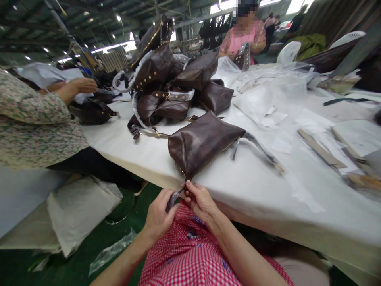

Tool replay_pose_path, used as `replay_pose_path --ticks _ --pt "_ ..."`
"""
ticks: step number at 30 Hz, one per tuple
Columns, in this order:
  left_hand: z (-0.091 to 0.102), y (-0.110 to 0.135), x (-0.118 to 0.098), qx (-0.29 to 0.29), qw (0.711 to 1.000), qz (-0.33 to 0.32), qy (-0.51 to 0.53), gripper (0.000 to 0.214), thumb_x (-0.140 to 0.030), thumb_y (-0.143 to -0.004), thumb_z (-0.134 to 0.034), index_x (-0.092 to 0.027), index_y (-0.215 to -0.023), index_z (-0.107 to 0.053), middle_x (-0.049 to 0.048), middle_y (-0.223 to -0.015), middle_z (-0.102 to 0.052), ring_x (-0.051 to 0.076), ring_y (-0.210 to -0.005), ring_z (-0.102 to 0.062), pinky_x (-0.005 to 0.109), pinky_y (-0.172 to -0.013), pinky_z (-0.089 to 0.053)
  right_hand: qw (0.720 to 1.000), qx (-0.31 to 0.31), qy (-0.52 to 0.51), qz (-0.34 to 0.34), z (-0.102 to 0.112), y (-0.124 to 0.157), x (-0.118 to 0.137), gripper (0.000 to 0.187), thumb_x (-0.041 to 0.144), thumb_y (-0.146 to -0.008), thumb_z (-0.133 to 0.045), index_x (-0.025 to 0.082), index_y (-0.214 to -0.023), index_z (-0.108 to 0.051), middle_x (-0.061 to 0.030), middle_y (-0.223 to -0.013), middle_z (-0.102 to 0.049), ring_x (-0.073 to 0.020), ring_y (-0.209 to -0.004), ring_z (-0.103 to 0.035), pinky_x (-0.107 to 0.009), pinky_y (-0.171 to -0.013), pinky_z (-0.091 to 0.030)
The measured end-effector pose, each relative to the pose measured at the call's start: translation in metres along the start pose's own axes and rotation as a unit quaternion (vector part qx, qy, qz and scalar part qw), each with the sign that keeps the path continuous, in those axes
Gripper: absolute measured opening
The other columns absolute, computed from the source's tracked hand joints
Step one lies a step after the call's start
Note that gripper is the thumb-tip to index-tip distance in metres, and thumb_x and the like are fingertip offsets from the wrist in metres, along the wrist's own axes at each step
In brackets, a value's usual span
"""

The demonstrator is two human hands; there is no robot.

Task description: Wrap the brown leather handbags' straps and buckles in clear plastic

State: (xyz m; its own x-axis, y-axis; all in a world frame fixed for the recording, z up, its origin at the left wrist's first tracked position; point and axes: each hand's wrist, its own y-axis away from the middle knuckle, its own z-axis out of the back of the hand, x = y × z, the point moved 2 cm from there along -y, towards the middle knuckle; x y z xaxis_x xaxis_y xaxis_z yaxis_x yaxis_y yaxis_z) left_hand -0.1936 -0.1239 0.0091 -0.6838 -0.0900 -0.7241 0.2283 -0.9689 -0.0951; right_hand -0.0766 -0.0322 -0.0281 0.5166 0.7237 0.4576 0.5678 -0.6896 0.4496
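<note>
Setting the clock on the bag nearest us, we have a white-covered table [238, 184] spreading beneath it. A co-worker in a flowered top [32, 123] stands toward nine o'clock. At eleven o'clock we see a heap of dark brown bags [175, 79], some with gold studs, and at two o'clock loose clear plastic [274, 85]. Our brown bag [205, 143] lies on its side near the table's front edge, one corner pointing toward us. Our left hand [160, 210], at seven o'clock, curls round a plastic-wrapped strap [175, 198]; our right hand [202, 200], at six, pinches the strap's end just beside that corner. Another wrapped strap [258, 146] trails toward three o'clock.
</note>
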Motion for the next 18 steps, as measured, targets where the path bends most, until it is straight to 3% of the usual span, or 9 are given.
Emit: replay_pose_path --ticks 2,4,7,10,12,15,18 --pt "0.01 -0.002 0.008 -0.027 1.0 -0.01 -0.004 0.03 -0.025 -0.085 -0.055 -0.02 -0.113 -0.064 0.0102 -0.112 -0.065 0.024 -0.105 -0.058 0.036 -0.095 -0.043 1.0 -0.001 0.01 -0.018 -0.007 -0.005 -0.002 0.04 0.033 -0.05 -0.091 0.01 -0.069 -0.065 0.0006 -0.061 -0.06 -0.005 -0.05 -0.047 -0.014 -0.036 -0.033" --pt "0.024 -0.012 0.013 0.003 1.0 -0.004 0.008 0.029 -0.027 -0.087 -0.053 -0.02 -0.111 -0.068 0.0096 -0.111 -0.067 0.024 -0.105 -0.059 0.035 -0.096 -0.043 0.999 -0.002 0.024 -0.031 -0.012 -0.009 -0.003 0.037 0.032 -0.053 -0.09 0.011 -0.07 -0.065 0.0003 -0.062 -0.062 -0.0055 -0.05 -0.049 -0.014 -0.037 -0.033" --pt "0.048 -0.035 0.015 0.188 0.976 0.041 0.1 0.027 -0.034 -0.087 -0.055 -0.017 -0.097 -0.073 0.0082 -0.095 -0.073 0.023 -0.09 -0.064 0.032 -0.087 -0.047 0.999 0.006 0.01 -0.044 -0.019 -0.013 -0.003 0.035 0.031 -0.056 -0.089 0.012 -0.071 -0.064 0.0007 -0.064 -0.064 -0.0064 -0.052 -0.053 -0.017 -0.044 -0.039" --pt "0.065 -0.054 0.01 0.371 0.896 0.103 0.223 0.032 -0.042 -0.083 -0.061 -0.014 -0.094 -0.072 0.0085 -0.086 -0.073 0.021 -0.079 -0.066 0.031 -0.079 -0.05 0.995 0.052 -0.038 -0.078 -0.026 -0.015 -0.001 0.035 0.033 -0.057 -0.089 0.012 -0.072 -0.065 -0.0008 -0.067 -0.067 -0.0092 -0.059 -0.058 -0.02 -0.052 -0.045" --pt "0.067 -0.062 0.007 0.426 0.858 0.132 0.255 0.036 -0.046 -0.079 -0.065 -0.014 -0.095 -0.072 0.0084 -0.083 -0.073 0.02 -0.077 -0.067 0.029 -0.077 -0.049 0.99 0.079 -0.076 -0.091 -0.027 -0.017 -0.001 0.036 0.034 -0.056 -0.089 0.012 -0.074 -0.066 -0.0003 -0.068 -0.068 -0.0099 -0.059 -0.059 -0.021 -0.053 -0.046" --pt "0.06 -0.062 0.007 0.439 0.854 0.14 0.241 0.036 -0.047 -0.078 -0.066 -0.015 -0.093 -0.072 0.0082 -0.083 -0.074 0.02 -0.078 -0.068 0.027 -0.077 -0.048 0.99 0.059 -0.091 -0.088 -0.025 -0.024 -0.002 0.035 0.032 -0.057 -0.089 0.012 -0.071 -0.065 0.0012 -0.063 -0.065 -0.009 -0.053 -0.055 -0.021 -0.049 -0.044" --pt "0.049 -0.052 0.009 0.373 0.894 0.119 0.217 0.032 -0.044 -0.082 -0.061 -0.014 -0.088 -0.071 0.0077 -0.083 -0.074 0.019 -0.078 -0.067 0.027 -0.078 -0.048 0.994 0.023 -0.077 -0.08 -0.026 -0.031 -0.006 0.034 0.031 -0.057 -0.089 0.013 -0.065 -0.061 0.002 -0.056 -0.06 -0.0088 -0.049 -0.05 -0.021 -0.044 -0.04"
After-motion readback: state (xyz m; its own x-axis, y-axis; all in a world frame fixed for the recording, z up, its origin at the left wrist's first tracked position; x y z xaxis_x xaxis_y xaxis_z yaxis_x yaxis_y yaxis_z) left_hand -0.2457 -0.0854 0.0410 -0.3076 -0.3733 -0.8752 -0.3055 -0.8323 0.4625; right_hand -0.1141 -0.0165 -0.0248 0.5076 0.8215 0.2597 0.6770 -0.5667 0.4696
